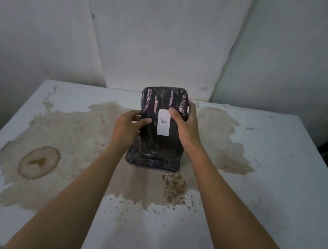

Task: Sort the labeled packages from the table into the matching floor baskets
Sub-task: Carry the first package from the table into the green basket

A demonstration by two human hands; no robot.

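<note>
On the stained white tabletop [257, 184], near its far middle, a person's two bare hands hold up a dark, plastic-wrapped package [165, 105]. It is tilted nearly upright, with its white label [163, 122] facing the camera and reading "A".

Left hand [127, 125] grips the package's left edge, thumb across the front and fingers wrapped behind. Right hand [185, 123] grips its right edge, thumb pressed on the front just beside the top of the label. Both hands are closed on the package.

Directly beneath the package, a stack [152, 161] of similar dark wrapped packages lies flat on the tabletop. The package's lower end sits at or just above the top of this stack; whether they touch is unclear. How many packages are in the stack cannot be counted, and their labels are hidden.

Around the stack, large brown stains spread across the tabletop. Behind it stands a pale wall [175, 27].

No baskets are in view, so what has already been sorted cannot be told. Judging from this, the package is lifted with its label readable and should go next to the basket marked A on the floor. The stack is left to sort after it.
</note>
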